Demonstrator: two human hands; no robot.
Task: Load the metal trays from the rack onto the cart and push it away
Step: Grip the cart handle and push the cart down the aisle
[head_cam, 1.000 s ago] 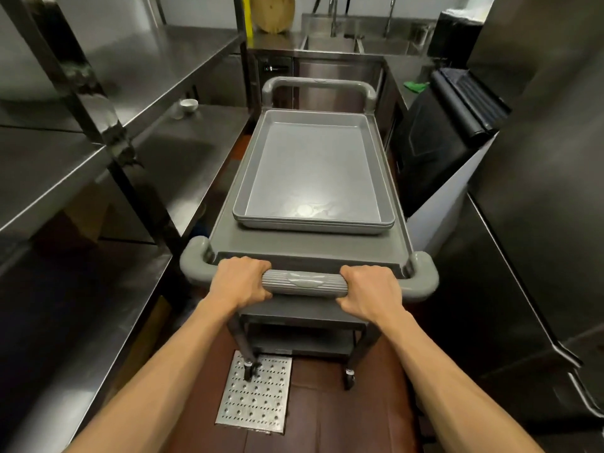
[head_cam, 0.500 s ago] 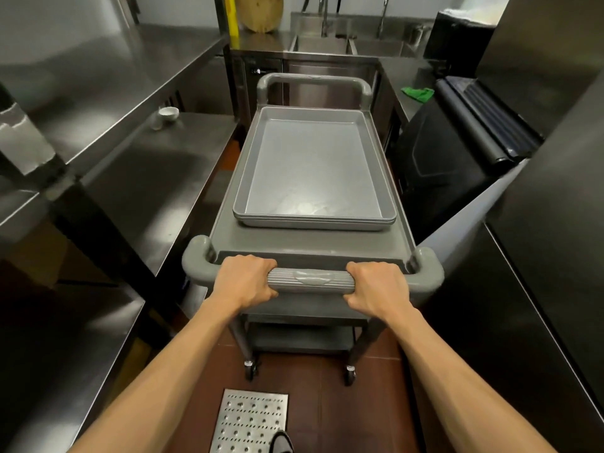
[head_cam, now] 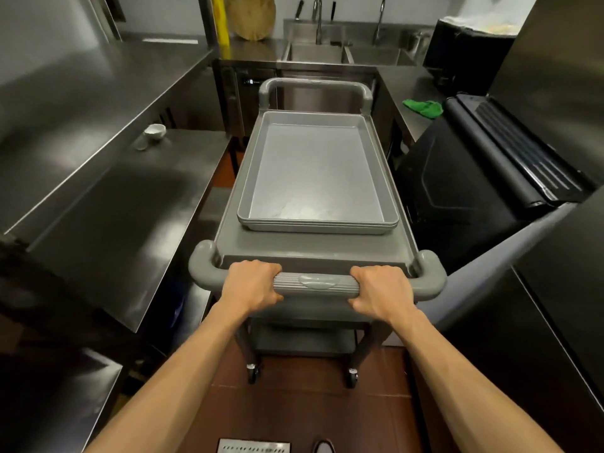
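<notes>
Cart (head_cam: 313,248) further fwd — aisle open

This is a commercial kitchen: steel shelves (head_cam: 108,204) line the left, a double sink (head_cam: 343,53) with tall taps (head_cam: 317,14) sits at the back, a steel bench (head_cam: 408,93) runs along the right, and red tiles (head_cam: 304,407) cover the floor.

You have the metal trays (head_cam: 315,178) nested in a neat stack — shallow, rectangular, dull silver, empty — lying flat on the top shelf of the grey cart (head_cam: 313,246), set toward its far end, long sides running along the cart's length.
</notes>
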